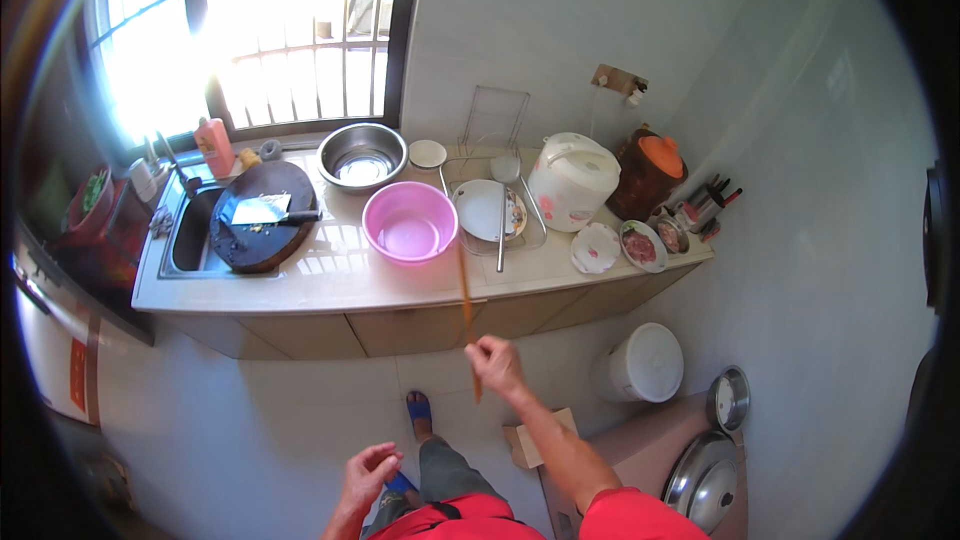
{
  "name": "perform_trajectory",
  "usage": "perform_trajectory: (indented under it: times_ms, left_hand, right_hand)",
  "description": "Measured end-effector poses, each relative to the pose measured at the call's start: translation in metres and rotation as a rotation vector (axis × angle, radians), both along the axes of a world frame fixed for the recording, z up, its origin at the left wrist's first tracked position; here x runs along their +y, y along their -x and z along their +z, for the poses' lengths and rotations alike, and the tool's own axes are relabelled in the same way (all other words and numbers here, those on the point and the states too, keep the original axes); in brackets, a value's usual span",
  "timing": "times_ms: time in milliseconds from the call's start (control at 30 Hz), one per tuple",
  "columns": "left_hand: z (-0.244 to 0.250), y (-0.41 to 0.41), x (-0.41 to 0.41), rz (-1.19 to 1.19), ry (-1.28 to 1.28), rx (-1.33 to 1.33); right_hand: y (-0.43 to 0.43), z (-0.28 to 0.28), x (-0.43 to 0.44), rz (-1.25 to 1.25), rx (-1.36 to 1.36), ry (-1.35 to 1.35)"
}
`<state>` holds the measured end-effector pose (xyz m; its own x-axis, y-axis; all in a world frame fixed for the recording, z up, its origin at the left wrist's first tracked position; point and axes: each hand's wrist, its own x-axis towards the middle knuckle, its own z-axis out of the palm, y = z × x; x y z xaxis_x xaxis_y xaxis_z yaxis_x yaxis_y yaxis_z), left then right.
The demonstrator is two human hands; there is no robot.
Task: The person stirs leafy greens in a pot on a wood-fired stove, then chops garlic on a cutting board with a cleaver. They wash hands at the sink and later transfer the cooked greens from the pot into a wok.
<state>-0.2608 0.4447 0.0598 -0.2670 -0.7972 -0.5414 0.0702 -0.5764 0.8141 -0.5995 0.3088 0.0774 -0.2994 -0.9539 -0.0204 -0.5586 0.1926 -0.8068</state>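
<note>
My right hand (495, 366) is closed around a pair of brown chopsticks (466, 300), held in front of the counter with their far ends near the pink plastic basin (409, 223). Low in the view, my left hand (370, 471) holds nothing, its fingers loosely bent and apart. Left of the basin, a cleaver (260, 211) lies on a round chopping block (255, 247) over the sink's edge. Behind the basin stands a steel bowl (363, 157). To its right, a white plate (480, 204) sits in a wire rack, with a metal utensil (501, 232) across it.
On the counter's right are a rice cooker (574, 180), a brown pot with an orange lid (661, 157), a patterned bowl (595, 248) and a bowl of raw meat (642, 247). A white lidded bucket (654, 364) and a steel lidded pan (701, 481) stand lower right.
</note>
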Motion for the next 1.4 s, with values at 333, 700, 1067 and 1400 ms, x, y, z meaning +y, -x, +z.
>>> perform_trajectory:
  times_ms: [333,700,1067,1400]
  left_hand:
    - [-0.046,-0.031,-0.12,0.2,-0.193,-0.243]
    - [-0.049,-0.096,-0.228,0.534,-0.144,-0.325]
    - [-0.078,-0.184,-0.348,0.567,0.143,-0.241]
    - [-0.086,-0.27,-0.417,0.572,0.216,-0.42]
  right_hand:
    - [0.157,-0.074,-0.317,-0.085,0.578,-0.158]
    - [-0.07,0.041,-0.392,0.429,0.382,0.325]
    - [-0.298,-0.064,-0.502,0.924,0.765,0.218]
    - [-0.304,0.004,-0.541,0.799,0.394,0.14]
